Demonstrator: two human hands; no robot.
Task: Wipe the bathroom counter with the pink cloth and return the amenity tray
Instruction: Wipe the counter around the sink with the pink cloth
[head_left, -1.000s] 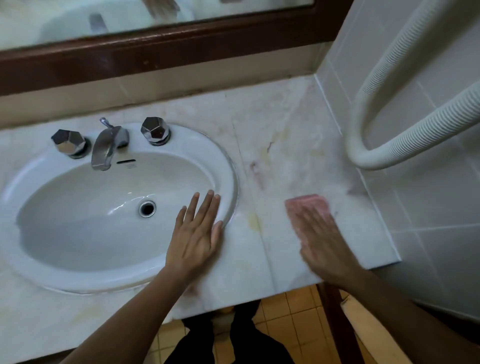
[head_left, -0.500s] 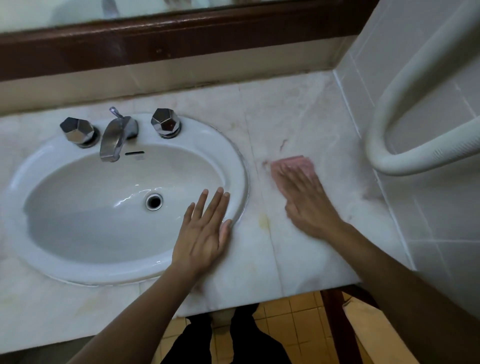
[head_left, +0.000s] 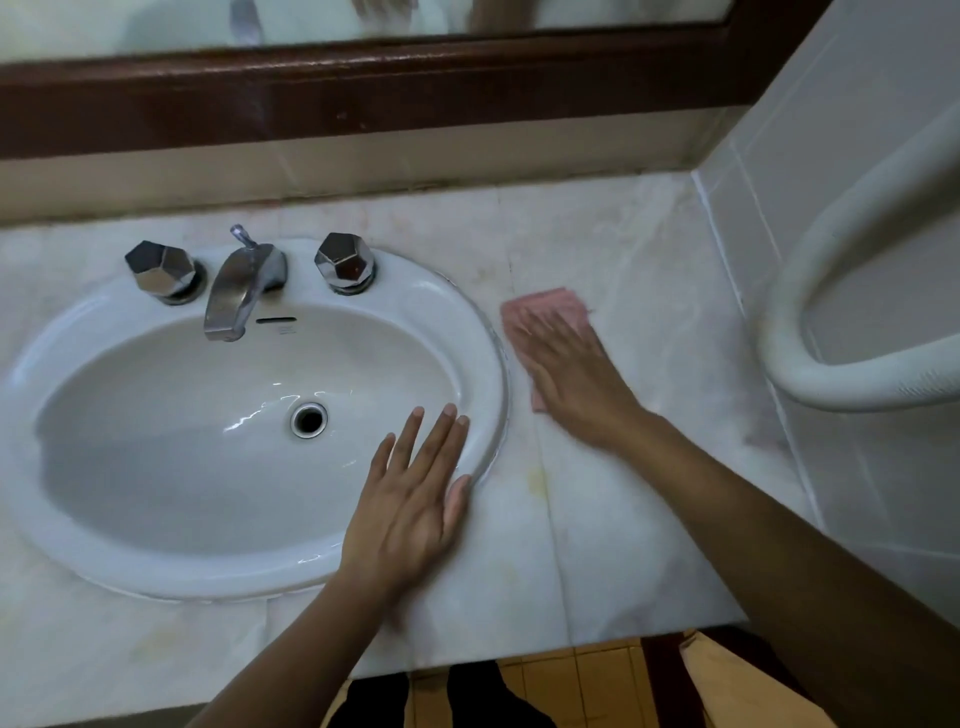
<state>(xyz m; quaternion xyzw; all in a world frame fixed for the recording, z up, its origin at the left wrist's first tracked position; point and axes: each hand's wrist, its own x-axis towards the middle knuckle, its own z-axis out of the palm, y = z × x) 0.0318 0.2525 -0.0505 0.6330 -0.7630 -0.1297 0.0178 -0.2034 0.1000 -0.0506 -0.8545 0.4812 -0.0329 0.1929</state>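
Observation:
The pink cloth (head_left: 545, 306) lies flat on the pale marble counter (head_left: 649, 291), just right of the sink rim. My right hand (head_left: 576, 379) presses down on it with fingers spread, covering most of the cloth; only its far edge and a small corner show. My left hand (head_left: 410, 504) rests flat on the front right rim of the white oval sink (head_left: 156, 566), fingers apart, holding nothing. No amenity tray is in view.
A chrome tap (head_left: 239, 291) with two faceted knobs (head_left: 161, 270) (head_left: 345, 262) stands behind the basin. A dark wooden mirror frame (head_left: 363, 104) runs along the back. A white ribbed hose (head_left: 831, 374) loops off the tiled right wall. Orange floor tiles (head_left: 571, 686) show below the counter's front edge.
My right hand has slid the pink cloth from the counter's front right part towards the back and left, up beside the sink rim. My left hand has stayed on the sink rim.

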